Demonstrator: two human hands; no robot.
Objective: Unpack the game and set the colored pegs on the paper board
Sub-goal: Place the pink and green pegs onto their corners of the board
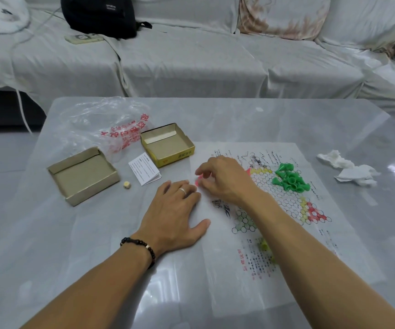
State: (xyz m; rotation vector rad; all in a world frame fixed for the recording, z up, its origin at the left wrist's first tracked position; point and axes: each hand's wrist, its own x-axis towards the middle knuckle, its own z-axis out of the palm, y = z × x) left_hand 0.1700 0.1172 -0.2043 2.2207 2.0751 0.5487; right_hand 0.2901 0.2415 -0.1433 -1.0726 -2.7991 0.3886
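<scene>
The paper board (286, 233) lies flat on the table, printed with a star of circles. A heap of green pegs (289, 178) sits on its far part. A few yellow pegs (264, 245) show beside my right forearm. My left hand (175, 214) lies flat with straight fingers at the board's left edge. Just beyond it, my right hand (222, 179) has its fingers curled over red pegs (197, 181), pinching one; most of these are hidden under the hand.
Two open cardboard box halves (85, 176) (168, 144) stand at the left, with a clear plastic bag (111, 124), a folded leaflet (144, 172) and a small die (127, 185). Crumpled tissue (350, 170) lies at the right. A covered sofa (191, 60) runs behind the table.
</scene>
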